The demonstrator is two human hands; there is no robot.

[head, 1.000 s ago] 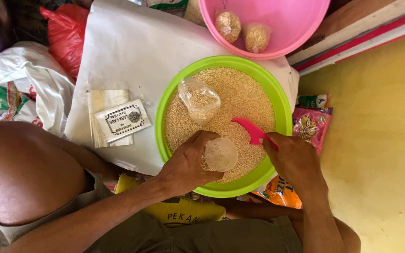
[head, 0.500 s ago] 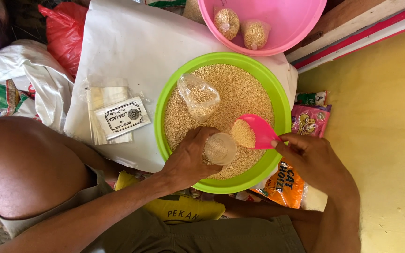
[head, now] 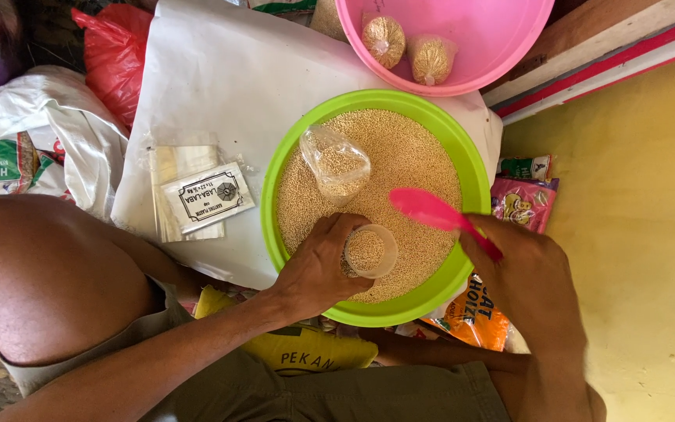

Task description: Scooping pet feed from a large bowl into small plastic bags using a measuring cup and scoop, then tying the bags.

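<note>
Head view, looking down: white sheet (head: 220, 86) spread under everything, prob. to catch spills. On it a lime-green basin (head: 294, 148) full of tan grain, w/ a part-filled clear bag (head: 336, 164) lying on the grain. Pink basin (head: 501, 47) just above, touching the green rim, holds two tied-off grain bags (head: 384, 41) — set apart from the loose grain. Left hand (head: 318, 270) is wrapped round a small clear bag (head: 370, 252), mouth held open & upright over the green basin so strays fall back in; it's partly filled. Right hand (head: 529, 281) is clenched on the handle of a pink scoop (head: 427, 209), bowl hovering just beside the bag mouth. Left of the basin: stack of flat clear bags (head: 172, 199) w/ a white rectangular black-printed label (head: 206, 195) on top. Right edge: small pink & green snack packets (head: 526, 205); orange pack (head: 470, 316) below the rim.
</note>
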